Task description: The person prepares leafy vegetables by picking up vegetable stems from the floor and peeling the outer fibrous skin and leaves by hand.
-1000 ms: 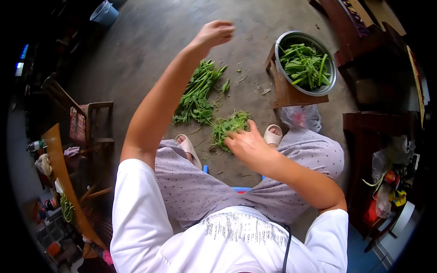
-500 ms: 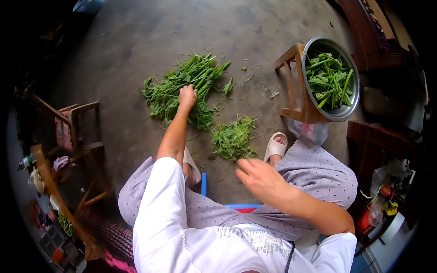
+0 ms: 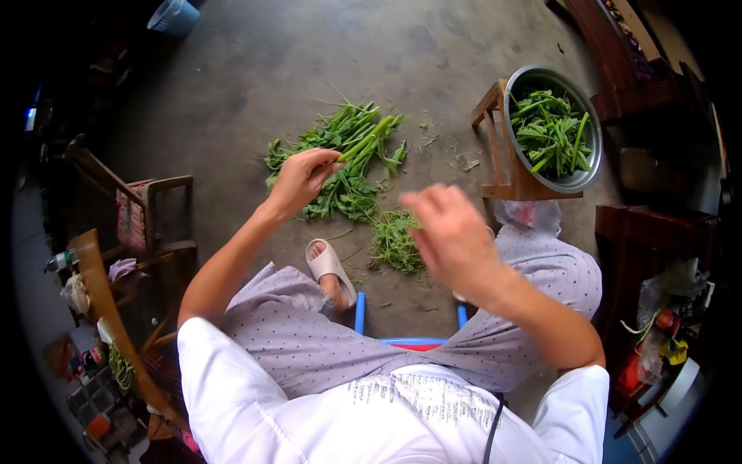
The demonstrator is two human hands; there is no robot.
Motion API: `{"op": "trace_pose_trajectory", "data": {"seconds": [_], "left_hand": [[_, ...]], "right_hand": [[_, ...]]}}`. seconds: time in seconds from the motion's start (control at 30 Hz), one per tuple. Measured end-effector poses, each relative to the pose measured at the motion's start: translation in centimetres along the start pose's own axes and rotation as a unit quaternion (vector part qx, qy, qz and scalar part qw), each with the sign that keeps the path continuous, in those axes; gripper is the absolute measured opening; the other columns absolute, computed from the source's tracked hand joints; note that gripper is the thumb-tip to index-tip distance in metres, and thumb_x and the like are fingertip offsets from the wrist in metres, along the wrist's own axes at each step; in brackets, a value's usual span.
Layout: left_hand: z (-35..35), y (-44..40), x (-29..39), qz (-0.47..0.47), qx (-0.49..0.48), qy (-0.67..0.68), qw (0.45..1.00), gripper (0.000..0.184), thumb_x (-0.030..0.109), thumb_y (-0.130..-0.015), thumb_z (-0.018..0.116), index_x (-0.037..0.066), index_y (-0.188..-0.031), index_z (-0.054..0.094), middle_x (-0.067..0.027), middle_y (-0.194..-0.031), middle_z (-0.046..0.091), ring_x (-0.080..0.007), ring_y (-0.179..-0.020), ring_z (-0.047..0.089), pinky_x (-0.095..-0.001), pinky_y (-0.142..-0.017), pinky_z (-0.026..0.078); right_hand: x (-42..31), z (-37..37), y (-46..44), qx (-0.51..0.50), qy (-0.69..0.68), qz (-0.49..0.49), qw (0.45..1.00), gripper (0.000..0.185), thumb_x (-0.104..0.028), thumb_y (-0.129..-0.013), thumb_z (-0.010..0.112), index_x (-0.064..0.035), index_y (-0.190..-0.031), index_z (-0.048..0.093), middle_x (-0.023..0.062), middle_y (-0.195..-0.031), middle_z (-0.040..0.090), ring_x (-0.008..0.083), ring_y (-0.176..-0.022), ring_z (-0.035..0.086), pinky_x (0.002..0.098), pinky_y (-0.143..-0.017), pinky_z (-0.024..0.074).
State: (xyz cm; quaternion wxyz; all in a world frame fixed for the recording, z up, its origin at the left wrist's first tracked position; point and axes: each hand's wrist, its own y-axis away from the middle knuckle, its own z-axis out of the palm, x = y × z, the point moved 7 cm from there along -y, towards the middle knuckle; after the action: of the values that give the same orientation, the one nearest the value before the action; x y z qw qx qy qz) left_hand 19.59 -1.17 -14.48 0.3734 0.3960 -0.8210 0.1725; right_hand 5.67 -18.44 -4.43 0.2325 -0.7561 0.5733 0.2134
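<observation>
My left hand (image 3: 304, 179) is pinched on a green stalk (image 3: 366, 141), which points up and to the right above the large pile of leafy greens (image 3: 340, 196) on the floor. My right hand (image 3: 456, 236) is blurred by motion, raised near the smaller pile of thin tendrils and trimmings (image 3: 396, 241); whether its fingers hold anything does not show clearly. To the right, a metal basin (image 3: 595, 158) holds cut stalks and leaves (image 3: 550, 131) and rests on a wooden stool (image 3: 510, 174).
A blue basket (image 3: 174, 17) stands at the upper left. Wooden chairs (image 3: 166, 185) are on the left, and dark wooden furniture (image 3: 653, 224) on the right. A plastic bag (image 3: 533, 215) lies below the stool. Scraps are scattered on the floor (image 3: 301, 46).
My left hand has drawn back from the large pile toward me with a stalk in it. My right hand has risen and moved forward over the small pile's near side.
</observation>
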Motion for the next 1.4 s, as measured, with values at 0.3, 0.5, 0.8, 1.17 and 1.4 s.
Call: {"op": "trace_pose_trajectory", "data": {"seconds": [0.3,0.5,0.8,1.17,1.4], "left_hand": [[-5.2,8.1,14.6,0.06,-0.015,0.078,0.995,0.017,-0.004,-0.085,0.055,0.0,-0.099,0.064,-0.007,-0.086,0.064,-0.0132,-0.077,0.06,-0.024,-0.067,0.046],[-4.1,9.8,19.0,0.047,-0.019,0.302,0.952,0.029,0.004,-0.087,0.059,0.002,-0.116,0.055,-0.0087,-0.099,0.064,-0.0136,-0.092,0.063,-0.0253,-0.077,0.051],[-4.5,10.8,22.1,0.088,0.235,0.152,0.956,0.014,0.0,-0.083,0.064,-0.001,-0.097,0.063,-0.0046,-0.083,0.066,-0.0068,-0.077,0.061,-0.0198,-0.064,0.048],[-6.6,8.0,14.2,-0.035,0.206,-0.131,0.969,0.006,0.005,-0.085,0.053,0.0,-0.086,0.056,-0.0149,-0.077,0.062,-0.0288,-0.071,0.06,-0.0343,-0.066,0.046],[-8.9,9.1,6.8,-0.165,0.209,-0.249,0.931,0.015,0.016,-0.087,0.052,0.004,-0.084,0.06,-0.0143,-0.082,0.064,-0.0339,-0.08,0.061,-0.0417,-0.071,0.047]], "right_hand": [[-2.9,-9.2,0.0,0.178,-0.19,-0.015,0.965,0.027,-0.013,-0.08,0.068,-0.0036,-0.105,0.064,0.0108,-0.094,0.06,0.0219,-0.084,0.054,0.0323,-0.073,0.0437],[-3.3,-7.6,1.3,0.095,-0.452,0.023,0.886,0.02,-0.012,-0.085,0.065,0.0002,-0.1,0.066,0.0009,-0.082,0.063,0.005,-0.071,0.052,0.0198,-0.06,0.0415],[-5.8,-7.5,1.9,0.075,-0.45,0.005,0.89,0.017,-0.011,-0.085,0.066,0.0007,-0.096,0.065,-0.0016,-0.078,0.062,0.0025,-0.069,0.051,0.0177,-0.059,0.0404],[-4.5,-13.8,2.8,0.205,-0.377,-0.099,0.898,0.015,0.0,-0.086,0.059,0.0007,-0.101,0.061,-0.0004,-0.086,0.061,0.0055,-0.075,0.048,0.0195,-0.068,0.0383],[-3.3,-16.6,3.9,0.25,-0.409,-0.148,0.865,0.015,-0.005,-0.087,0.06,0.0002,-0.102,0.059,0.0029,-0.094,0.058,0.0083,-0.087,0.051,0.0211,-0.081,0.0387]]}}
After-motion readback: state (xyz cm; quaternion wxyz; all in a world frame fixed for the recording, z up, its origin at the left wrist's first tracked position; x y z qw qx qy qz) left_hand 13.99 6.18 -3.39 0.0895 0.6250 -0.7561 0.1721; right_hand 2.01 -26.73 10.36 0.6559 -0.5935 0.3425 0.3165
